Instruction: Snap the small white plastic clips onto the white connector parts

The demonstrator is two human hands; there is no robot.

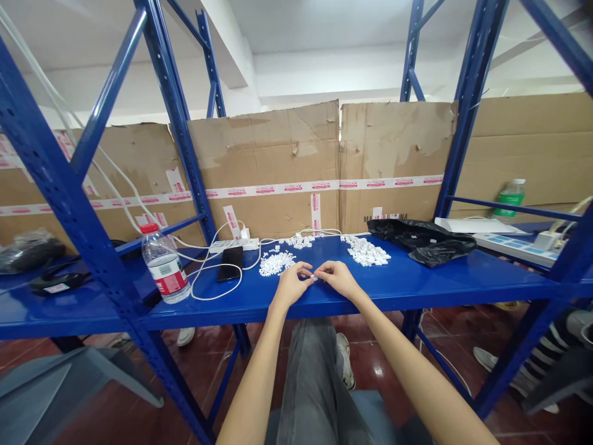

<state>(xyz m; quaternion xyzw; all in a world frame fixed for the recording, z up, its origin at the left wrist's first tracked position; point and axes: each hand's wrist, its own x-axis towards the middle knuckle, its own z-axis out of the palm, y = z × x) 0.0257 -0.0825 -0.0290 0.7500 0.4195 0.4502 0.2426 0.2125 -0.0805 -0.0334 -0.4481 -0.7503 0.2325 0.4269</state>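
My left hand [293,285] and my right hand [341,279] meet over the front part of the blue shelf. Between their fingertips is a small white plastic piece [314,277], pinched from both sides; its exact kind is too small to make out. Just beyond my left hand lies a heap of tiny white pieces [277,263]. Farther back is a smaller cluster of white pieces [300,240]. To the right of my right hand spreads a larger pile of white pieces [368,252].
A black phone [230,264] lies by a white power strip [234,245] and looping cables. At left stands a water bottle [165,264] with a red cap. A crumpled black plastic bag [424,241] rests at right. Cardboard [269,154] closes the back; blue posts [176,117] flank the shelf.
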